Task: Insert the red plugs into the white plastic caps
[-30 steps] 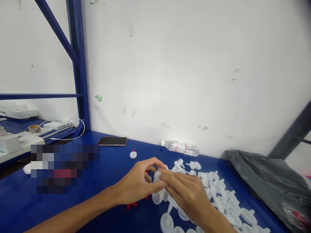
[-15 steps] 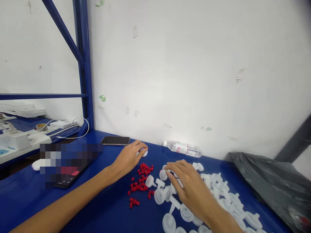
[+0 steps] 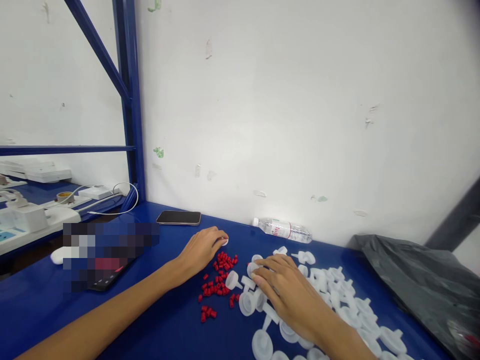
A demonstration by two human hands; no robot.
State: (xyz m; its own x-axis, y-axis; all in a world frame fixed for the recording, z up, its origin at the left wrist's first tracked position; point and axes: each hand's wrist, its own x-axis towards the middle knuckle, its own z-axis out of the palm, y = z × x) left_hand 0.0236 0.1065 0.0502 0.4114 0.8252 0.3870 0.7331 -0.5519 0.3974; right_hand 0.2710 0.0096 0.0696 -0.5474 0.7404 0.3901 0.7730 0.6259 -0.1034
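Note:
My left hand point(image 3: 202, 246) is closed, its fingertips and thumb pinching a small white disc-like piece point(image 3: 225, 242), mostly hidden by the fingers. Just below it lie many small red caps point(image 3: 218, 287), loose on the blue table. Over a spread of translucent white plastic pieces with round cups and short stems point(image 3: 261, 343), my right hand point(image 3: 287, 287) is palm down. Its fingers are stretched out and apart, with the tips at a white cup piece point(image 3: 252, 270). Whether they touch it I cannot tell. The palm hides some pieces underneath.
A clear bottle point(image 3: 283, 229) lies on its side by the wall. Left of it is a phone point(image 3: 178, 218). A dark plastic bag point(image 3: 408, 280) covers the right side. Power strips point(image 3: 56, 220) and cables sit at the far left, beside a blurred-out dark object point(image 3: 108, 265).
My right hand has lowered slightly, with its fingers flatter over the white pieces. More white pieces show behind it. My left hand has turned and dipped a little, still pinching the white piece.

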